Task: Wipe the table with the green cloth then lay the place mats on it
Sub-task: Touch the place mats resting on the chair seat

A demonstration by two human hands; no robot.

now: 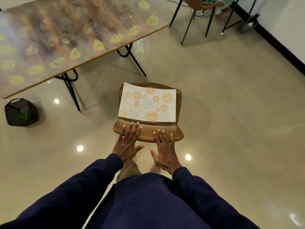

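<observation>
A white place mat (147,104) with orange and blue flower circles lies flat on the seat of a brown chair (148,133) in the middle of the view. My left hand (127,142) and my right hand (164,147) are both stretched out with straight fingers over the chair's near edge, just short of the mat, holding nothing. The table (66,38), with a patterned brown top and yellow leaf shapes, stands at the upper left. A bit of green cloth (24,115) shows inside a black basket (20,112) on the floor at the left.
Black folding legs (72,93) stand under the table. A second brown chair (198,7) with thin black legs is at the top right, near a wall with a dark skirting (280,47). Glossy beige tile floor (231,104) spreads around the chair.
</observation>
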